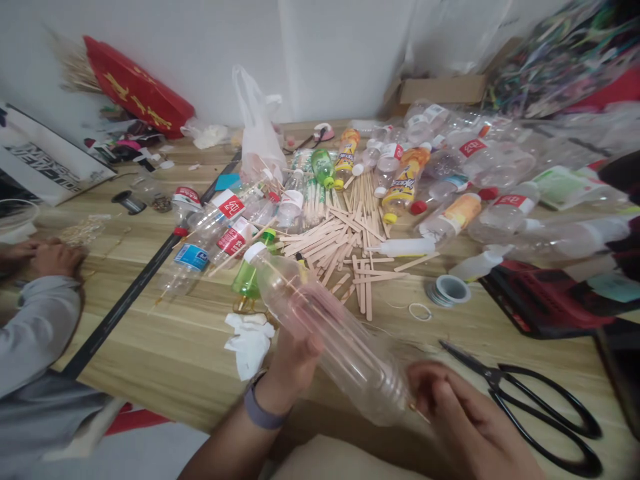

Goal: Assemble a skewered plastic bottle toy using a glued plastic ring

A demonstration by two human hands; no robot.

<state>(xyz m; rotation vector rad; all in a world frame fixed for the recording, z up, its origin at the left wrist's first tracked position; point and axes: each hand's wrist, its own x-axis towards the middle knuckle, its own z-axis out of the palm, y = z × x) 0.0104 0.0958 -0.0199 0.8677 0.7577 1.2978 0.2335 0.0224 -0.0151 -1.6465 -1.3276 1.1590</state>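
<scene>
Bottle: a clear plastic bottle (325, 333) with a white cap, held slanted over the near edge of the wooden table (165, 347), cap end up and away, base end low by the right hand.
Left hand: the left hand (295, 363) is wrapped around the bottle's middle from below, fingers closed on the wall (a grey band sits on that wrist).
Right hand: the right hand (450, 407) is closed around the base end; the picture is blurred there, so exactly how the fingertips sit cannot be told.
Weight: looks empty, so I judge it very light.
Stiffness: thin wall, likely to dent under a hard squeeze; the ribbed base and the neck by the cap should be the firmer places to take hold.
Slip: smooth and round, so it may roll in the palm; a hand at each end, as here, looks steady.
Inside: pale pinkish streaks show through the wall, too blurred to say what they are.
Nearby: a crumpled white tissue (249, 341) just left of the left hand, black scissors (530, 407) to the right, a heap of wooden sticks (340, 247) and more bottles beyond.
Other person: a grey sleeve (37, 327) and hands at the far left, well apart.
</scene>
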